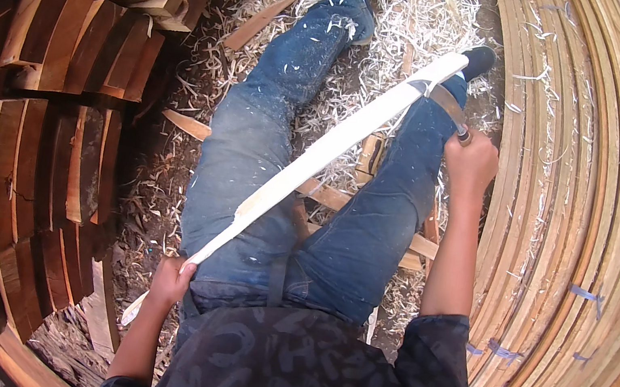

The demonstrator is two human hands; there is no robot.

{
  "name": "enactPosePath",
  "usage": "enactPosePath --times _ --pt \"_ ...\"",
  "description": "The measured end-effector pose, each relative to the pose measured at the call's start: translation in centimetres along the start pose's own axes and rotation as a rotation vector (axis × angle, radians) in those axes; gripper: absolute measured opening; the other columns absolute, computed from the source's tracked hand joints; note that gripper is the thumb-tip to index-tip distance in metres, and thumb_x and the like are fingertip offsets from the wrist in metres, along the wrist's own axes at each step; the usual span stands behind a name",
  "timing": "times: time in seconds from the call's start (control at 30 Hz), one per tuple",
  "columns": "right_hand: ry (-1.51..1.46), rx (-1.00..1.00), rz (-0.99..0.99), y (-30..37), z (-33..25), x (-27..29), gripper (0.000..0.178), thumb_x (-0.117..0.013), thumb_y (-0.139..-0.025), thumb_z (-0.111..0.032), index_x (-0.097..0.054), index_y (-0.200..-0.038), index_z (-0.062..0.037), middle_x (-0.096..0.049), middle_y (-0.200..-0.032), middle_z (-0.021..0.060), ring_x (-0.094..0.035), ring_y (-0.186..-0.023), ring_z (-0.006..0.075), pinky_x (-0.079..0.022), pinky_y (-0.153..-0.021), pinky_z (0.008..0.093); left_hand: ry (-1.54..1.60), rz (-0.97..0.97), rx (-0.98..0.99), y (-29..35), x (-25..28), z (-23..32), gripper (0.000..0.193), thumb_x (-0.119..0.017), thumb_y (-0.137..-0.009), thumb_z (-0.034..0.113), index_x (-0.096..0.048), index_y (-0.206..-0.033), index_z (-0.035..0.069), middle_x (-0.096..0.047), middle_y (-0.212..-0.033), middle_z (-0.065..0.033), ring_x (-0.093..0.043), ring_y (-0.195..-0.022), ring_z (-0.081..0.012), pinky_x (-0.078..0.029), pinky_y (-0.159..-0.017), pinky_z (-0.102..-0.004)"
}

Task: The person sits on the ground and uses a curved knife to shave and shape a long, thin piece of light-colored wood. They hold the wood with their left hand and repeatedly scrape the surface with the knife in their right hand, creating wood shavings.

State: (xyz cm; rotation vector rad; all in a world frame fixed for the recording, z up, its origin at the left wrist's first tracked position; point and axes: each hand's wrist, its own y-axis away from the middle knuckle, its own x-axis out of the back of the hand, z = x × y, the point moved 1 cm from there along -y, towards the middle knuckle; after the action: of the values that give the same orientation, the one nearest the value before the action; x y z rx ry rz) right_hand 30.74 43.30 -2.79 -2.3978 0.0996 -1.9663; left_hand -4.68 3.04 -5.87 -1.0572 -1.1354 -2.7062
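A long pale piece of wood (325, 151), broad like a paddle and tapering to a thin handle end, lies slantwise across my thighs. Around its narrow end, beside my left hip, my left hand (168, 280) is closed. My right hand (471, 161) grips the short dark handle of a curved knife (447, 102), out past my right knee. The knife's blade lies against the wood near its far end, where the outer tip of the blade is partly hidden. That far end rests over my right lower leg.
Cut timber blocks (28, 163) are stacked high on my left. Long planks (555, 202) run along my right, with bits of blue strapping (586, 295). Curled shavings (400, 45) cover the ground. Loose wood strips (263, 20) lie by my feet, and a slat (326, 195) crosses beneath my legs.
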Motion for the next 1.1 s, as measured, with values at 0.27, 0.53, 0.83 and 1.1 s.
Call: enactPosePath --times 0.27,0.53,0.83,1.1 --pt "0.008 0.118 -0.078 -1.8 -0.6 0.3 0.017 -0.062 -0.073 -0.019 -0.07 -0.078 -0.0053 -0.065 -0.071 0.0195 -0.064 -0.066 0.0358 -0.051 -0.064 0.0442 -0.016 -0.02 0.012 0.1 -0.1 -0.8 0.045 -0.055 -0.083 0.036 -0.053 -0.062 -0.004 -0.05 -0.057 -0.0248 -0.051 -0.054 -0.0425 -0.04 -0.053 -0.0459" --pt "-0.274 -0.183 -0.078 -1.5 2.9 -0.9 0.028 -0.061 -0.079 -0.019 -0.062 -0.066 0.0053 -0.06 -0.059 0.0219 -0.06 -0.058 0.0378 -0.043 -0.054 0.0413 -0.031 -0.022 -0.044 -0.3 0.5 0.4 0.047 -0.054 -0.082 0.039 -0.053 -0.062 -0.003 -0.05 -0.058 -0.025 -0.053 -0.058 -0.0447 -0.041 -0.055 -0.0469" --pt "-0.204 0.162 -0.1 5.5 -2.0 -0.2 0.017 -0.062 -0.077 -0.015 -0.064 -0.064 -0.003 -0.059 -0.054 0.0165 -0.059 -0.05 0.0318 -0.045 -0.051 0.0405 -0.021 0.01 -0.061 -0.5 0.5 0.3 0.048 -0.054 -0.083 0.039 -0.052 -0.061 -0.003 -0.049 -0.055 -0.0234 -0.049 -0.053 -0.0428 -0.038 -0.051 -0.0456" --pt "0.058 0.03 -0.07 -2.5 -0.6 -0.2 0.017 -0.064 -0.069 -0.018 -0.071 -0.079 -0.0049 -0.065 -0.071 0.0201 -0.064 -0.067 0.0361 -0.052 -0.064 0.0426 -0.01 0.005 -0.002 -0.4 0.3 0.6 0.049 -0.053 -0.084 0.039 -0.052 -0.06 -0.004 -0.046 -0.054 -0.0237 -0.048 -0.051 -0.0419 -0.038 -0.05 -0.0451"
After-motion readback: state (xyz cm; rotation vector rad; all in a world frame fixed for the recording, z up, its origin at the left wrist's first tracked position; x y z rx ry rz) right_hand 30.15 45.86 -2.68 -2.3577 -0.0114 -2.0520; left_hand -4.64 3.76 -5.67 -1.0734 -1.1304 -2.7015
